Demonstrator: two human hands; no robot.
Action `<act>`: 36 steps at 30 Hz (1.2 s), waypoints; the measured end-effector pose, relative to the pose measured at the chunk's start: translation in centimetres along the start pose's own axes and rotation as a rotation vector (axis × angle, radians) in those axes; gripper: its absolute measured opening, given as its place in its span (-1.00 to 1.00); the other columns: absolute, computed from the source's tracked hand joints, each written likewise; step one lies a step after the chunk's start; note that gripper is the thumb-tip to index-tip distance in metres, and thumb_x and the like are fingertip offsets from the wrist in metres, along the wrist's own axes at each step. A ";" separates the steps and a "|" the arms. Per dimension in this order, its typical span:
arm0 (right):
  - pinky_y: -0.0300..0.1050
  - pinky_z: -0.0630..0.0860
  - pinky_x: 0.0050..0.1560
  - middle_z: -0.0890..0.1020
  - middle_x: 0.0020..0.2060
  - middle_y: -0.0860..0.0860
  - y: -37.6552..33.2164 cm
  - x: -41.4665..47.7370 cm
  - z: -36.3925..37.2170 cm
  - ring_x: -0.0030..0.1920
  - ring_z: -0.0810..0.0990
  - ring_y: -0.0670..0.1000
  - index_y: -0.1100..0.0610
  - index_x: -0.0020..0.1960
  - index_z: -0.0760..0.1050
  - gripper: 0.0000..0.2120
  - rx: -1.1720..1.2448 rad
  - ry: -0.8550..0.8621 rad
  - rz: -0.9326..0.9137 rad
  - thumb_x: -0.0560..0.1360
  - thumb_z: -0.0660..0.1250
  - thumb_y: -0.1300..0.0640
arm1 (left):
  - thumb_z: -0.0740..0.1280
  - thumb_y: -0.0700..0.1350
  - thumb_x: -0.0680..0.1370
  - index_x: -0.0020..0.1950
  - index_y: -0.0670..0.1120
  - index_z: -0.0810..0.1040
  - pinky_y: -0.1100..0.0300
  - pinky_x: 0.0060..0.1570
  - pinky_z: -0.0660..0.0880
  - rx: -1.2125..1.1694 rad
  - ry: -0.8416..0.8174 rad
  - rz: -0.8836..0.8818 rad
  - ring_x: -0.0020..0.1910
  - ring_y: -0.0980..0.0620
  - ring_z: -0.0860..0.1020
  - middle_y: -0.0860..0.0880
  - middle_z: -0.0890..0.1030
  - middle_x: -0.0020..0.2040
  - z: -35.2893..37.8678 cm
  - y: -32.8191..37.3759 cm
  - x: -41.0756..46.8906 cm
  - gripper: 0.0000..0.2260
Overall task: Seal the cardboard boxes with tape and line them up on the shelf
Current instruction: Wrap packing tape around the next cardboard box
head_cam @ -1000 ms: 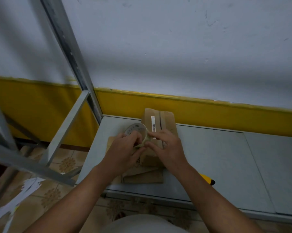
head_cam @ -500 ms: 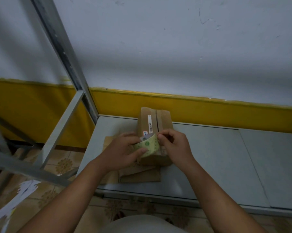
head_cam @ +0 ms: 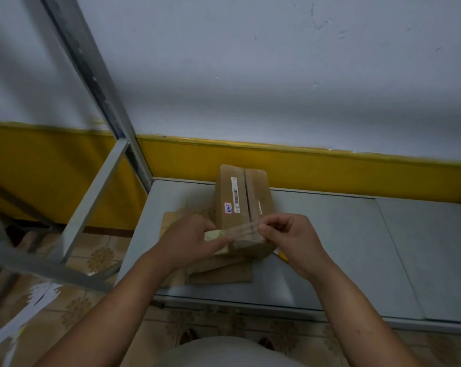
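A brown cardboard box with a barcode label and a small red-edged sticker stands on the grey shelf, its top flaps meeting at a centre seam. My left hand grips the tape roll just left of the box's near end. My right hand pinches the free end of the clear tape strip, which stretches between the two hands over the box's near end.
Flattened cardboard pieces lie under and in front of the box. A yellow tool peeks out by my right wrist. Grey metal shelf posts rise at the left. Torn white paper lies on the tiled floor.
My hands have drawn apart, pulling a length of tape off the roll across the box's near end. The roll has turned edge-on in my left hand.
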State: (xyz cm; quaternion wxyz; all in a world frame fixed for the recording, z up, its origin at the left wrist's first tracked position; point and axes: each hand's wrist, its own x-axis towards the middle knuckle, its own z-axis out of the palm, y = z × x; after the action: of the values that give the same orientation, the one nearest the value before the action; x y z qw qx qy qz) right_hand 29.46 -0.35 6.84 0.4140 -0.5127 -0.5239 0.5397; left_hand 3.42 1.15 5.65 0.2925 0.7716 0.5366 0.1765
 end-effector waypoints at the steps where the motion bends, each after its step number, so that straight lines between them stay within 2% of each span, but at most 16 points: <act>1: -0.17 0.62 -0.05 0.74 -0.15 0.11 0.1 -0.2 -0.1 -0.09 0.70 0.06 0.23 0.03 0.71 -0.89 0.012 0.005 -0.006 0.56 0.41 0.32 | 0.42 0.35 0.54 -0.38 0.00 0.60 0.08 -0.47 0.40 0.001 -0.011 -0.037 -0.50 0.06 0.54 0.03 0.57 -0.48 -0.3 0.2 0.1 -0.52; 4: -0.07 0.64 0.00 0.73 -0.12 0.18 0.4 -0.2 -0.4 -0.08 0.69 0.10 0.31 0.08 0.67 -0.87 0.169 0.051 0.048 0.59 0.37 0.31 | 0.47 0.31 0.51 -0.36 -0.04 0.64 0.17 -0.50 0.43 -0.185 -0.057 -0.034 -0.52 0.07 0.58 0.04 0.60 -0.47 -1.7 0.5 0.2 -0.54; 7: -0.08 0.63 -0.06 0.70 -0.18 0.14 0.4 0.3 -1.2 -0.14 0.66 0.06 0.38 0.10 0.62 -0.84 0.404 0.089 0.189 0.59 0.35 0.32 | 0.37 0.46 0.48 -0.35 -0.08 0.60 0.08 -0.43 0.30 -0.438 -0.034 0.054 -0.49 -0.05 0.47 0.02 0.53 -0.46 -2.7 -0.6 0.0 -0.40; 9: -0.08 0.62 -0.06 0.70 -0.14 0.17 0.7 0.5 -1.2 -0.13 0.66 0.05 0.42 0.12 0.60 -0.81 0.450 0.112 0.223 0.56 0.38 0.32 | 0.39 0.45 0.48 -0.34 -0.09 0.59 -0.04 -0.40 0.26 -0.563 -0.016 0.095 -0.45 -0.17 0.44 -0.12 0.50 -0.43 -2.3 -1.3 0.0 -0.40; 11: -0.06 0.64 -0.04 0.70 -0.10 0.22 0.9 0.7 -1.0 -0.12 0.68 0.07 0.44 0.13 0.60 -0.79 0.430 0.145 0.226 0.55 0.39 0.32 | 0.44 0.40 0.48 -0.29 -0.12 0.65 -0.12 -0.41 0.32 -0.609 -0.013 0.086 -0.41 -0.23 0.51 -0.24 0.55 -0.38 -1.8 -1.3 0.0 -0.44; 13: -0.02 0.65 -0.01 0.71 -0.08 0.24 1.2 0.8 -1.4 -0.10 0.69 0.10 0.42 0.10 0.62 -0.82 0.375 0.177 0.219 0.55 0.40 0.33 | 0.45 0.38 0.47 -0.32 -0.02 0.67 0.01 -0.41 0.33 -0.524 0.007 0.045 -0.45 -0.03 0.50 -0.08 0.55 -0.44 -1.8 -1.4 0.4 -0.53; 15: -0.01 0.65 -0.01 0.73 -0.07 0.24 1.4 0.9 -2.3 -0.10 0.70 0.10 0.37 0.06 0.65 -0.86 0.322 0.226 0.229 0.54 0.41 0.33 | 0.45 0.37 0.46 -0.38 0.02 0.63 0.11 -0.44 0.29 -0.245 -0.019 -0.041 -0.52 0.14 0.42 0.05 0.48 -0.50 -2.4 -1.4 0.9 -0.54; 17: -0.10 0.65 -0.09 0.74 -0.09 0.22 1.7 0.7 -3.0 -0.14 0.72 0.07 0.35 0.04 0.66 -0.89 0.300 0.241 0.237 0.55 0.41 0.34 | 0.44 0.45 0.42 -0.36 -0.05 0.65 0.08 -0.43 0.30 0.046 -0.083 -0.191 -0.53 0.11 0.42 0.04 0.48 -0.49 -2.9 -1.0 1.4 -0.44; 19: -0.18 0.63 -0.16 0.75 -0.12 0.19 2.1 0.5 -3.0 -0.17 0.72 0.03 0.34 0.04 0.66 -0.90 0.302 0.251 0.257 0.55 0.41 0.34 | 0.38 0.55 0.38 -0.35 -0.10 0.65 0.11 -0.44 0.31 0.177 -0.118 -0.251 -0.52 0.08 0.46 -0.01 0.52 -0.48 -3.3 -1.0 1.9 -0.33; 20: -0.19 0.63 -0.17 0.75 -0.15 0.16 2.3 0.4 -3.2 -0.18 0.72 0.02 0.33 0.03 0.66 -0.91 0.309 0.270 0.273 0.56 0.41 0.33 | 0.37 0.56 0.38 -0.35 -0.12 0.65 0.13 -0.45 0.32 0.150 -0.137 -0.240 -0.52 0.08 0.48 -0.02 0.53 -0.48 -3.4 -1.1 2.2 -0.30; 23: -0.19 0.64 -0.16 0.72 -0.28 0.07 3.0 0.5 -3.9 -0.27 0.67 -0.05 0.30 0.00 0.65 -0.92 0.367 0.291 0.321 0.58 0.37 0.34 | 0.41 0.54 0.36 -0.34 -0.21 0.59 0.13 -0.44 0.31 -0.205 -0.208 -0.129 -0.48 0.01 0.48 -0.08 0.50 -0.46 -4.0 -2.3 2.2 -0.25; 26: -0.20 0.63 -0.20 0.70 -0.33 0.04 3.8 0.7 -4.3 -0.33 0.67 -0.09 0.32 0.02 0.63 -0.90 0.382 0.288 0.346 0.61 0.34 0.35 | 0.48 0.48 0.36 -0.29 -0.27 0.59 0.08 -0.38 0.28 -0.380 -0.141 -0.119 -0.44 -0.03 0.44 -0.18 0.46 -0.43 -3.2 -3.6 1.8 -0.26; 27: -0.20 0.63 -0.20 0.71 -0.32 0.05 4.2 0.8 -4.2 -0.33 0.67 -0.09 0.31 0.01 0.64 -0.91 0.369 0.301 0.348 0.60 0.35 0.35 | 0.47 0.50 0.34 -0.29 -0.26 0.60 0.07 -0.39 0.28 -0.343 -0.123 -0.139 -0.46 -0.02 0.43 -0.15 0.46 -0.45 -2.9 -3.8 1.8 -0.25; 29: -0.19 0.64 -0.21 0.71 -0.32 0.06 5.2 1.0 -4.2 -0.34 0.65 -0.07 0.30 -0.03 0.65 -0.93 0.341 0.338 0.359 0.58 0.38 0.36 | 0.45 0.50 0.35 -0.38 -0.16 0.56 0.07 -0.43 0.27 -0.094 -0.133 -0.205 -0.52 0.05 0.41 -0.02 0.42 -0.51 -2.5 -3.9 2.3 -0.32; 32: -0.10 0.63 -0.16 0.72 -0.28 0.11 7.0 1.2 -4.7 -0.29 0.64 0.00 0.30 -0.03 0.67 -0.96 0.326 0.379 0.400 0.55 0.44 0.35 | 0.45 0.46 0.40 -0.41 -0.04 0.46 0.09 -0.40 0.25 0.227 -0.149 -0.303 -0.52 0.06 0.39 0.02 0.40 -0.50 -1.9 -3.1 3.4 -0.42; 36: -0.03 0.62 -0.11 0.71 -0.28 0.12 8.9 1.5 -5.2 -0.26 0.63 0.04 0.30 -0.05 0.68 -0.97 0.321 0.401 0.442 0.52 0.47 0.35 | 0.49 0.36 0.42 -0.25 -0.07 0.60 0.10 -0.30 0.38 0.227 -0.179 -0.314 -0.34 0.02 0.56 -0.01 0.60 -0.33 -0.9 -2.7 4.5 -0.53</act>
State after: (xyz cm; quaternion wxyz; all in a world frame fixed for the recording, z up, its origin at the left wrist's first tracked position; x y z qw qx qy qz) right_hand 35.15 0.89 -1.76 0.4573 -0.6380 -0.2167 0.5804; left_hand 2.50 6.27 4.43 0.2740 0.7193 0.6384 -0.0021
